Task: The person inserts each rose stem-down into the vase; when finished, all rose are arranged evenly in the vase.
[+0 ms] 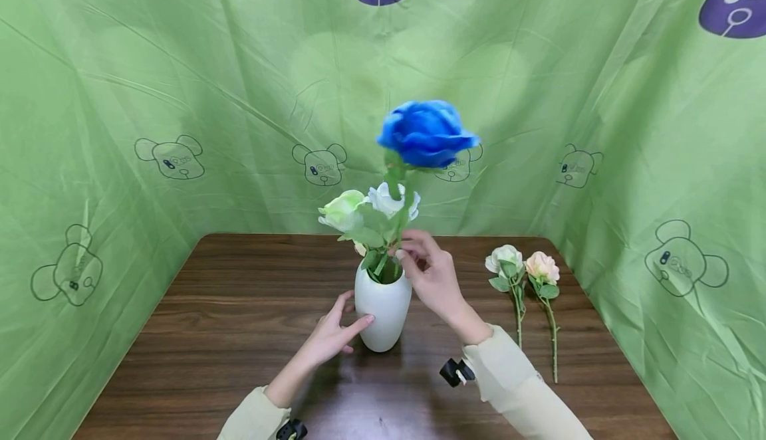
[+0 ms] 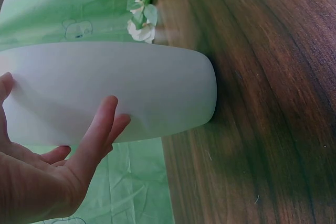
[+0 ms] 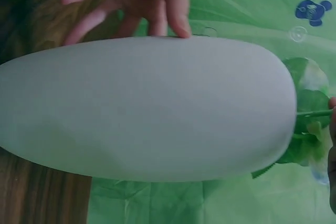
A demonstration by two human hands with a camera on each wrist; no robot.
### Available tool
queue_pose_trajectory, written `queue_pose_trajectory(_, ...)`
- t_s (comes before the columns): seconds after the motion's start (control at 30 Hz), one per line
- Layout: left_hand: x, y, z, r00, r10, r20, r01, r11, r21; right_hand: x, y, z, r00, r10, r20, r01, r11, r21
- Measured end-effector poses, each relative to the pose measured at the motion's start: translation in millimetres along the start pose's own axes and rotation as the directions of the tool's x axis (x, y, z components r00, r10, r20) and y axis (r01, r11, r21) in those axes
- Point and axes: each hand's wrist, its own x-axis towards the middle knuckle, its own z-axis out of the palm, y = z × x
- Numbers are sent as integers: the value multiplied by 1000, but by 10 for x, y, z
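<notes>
Head view: white vase [image 1: 383, 317] stands upright on brown table [image 1: 239, 330]. L hand [image 1: 326, 339] is at vase's L side, thumb reaching across its front, fingers spread apart + touching it. R hand [image 1: 437, 280] is up by vase's R rim, thumb + fingertips clamped on the stem of the blue rose [image 1: 427, 135], w/ its bloom high above vase. Green-white rose [image 1: 344, 209] + pale rose [image 1: 383, 201] stick out of vase top. White rose [image 1: 503, 259] + pink rose [image 1: 543, 268] lie R of vase, close together. Green cloth [image 1: 251, 61] behind vase has bear faces w/ tiny marks, too small to read. L wrist view: vase shows sideways; L fingers look straight on it. R wrist view: R fingertips, partly cut off, pinch a stem just past vase top; purple bear [image 3: 313, 12] pic's marks = can't read.
</notes>
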Motion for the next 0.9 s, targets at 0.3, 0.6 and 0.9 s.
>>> queue_pose_trajectory(0.3, 0, 9, 8, 1000, 24, 3, -24, 1000, -10, -204, 261, 116, 993, 103, 54, -90, 974, -207)
queue_pose_trajectory(0.6, -9, 15, 9, 1000, 22, -2, -23, 1000, -20, -250, 271, 155, 985, 171, 36, -143, 907, -397)
queue_pose_trajectory(0.9, -138, 262, -27, 999, 34, 25, -34, 999, -18, -249, 214, 157, 982, 187, 25, -157, 881, -447)
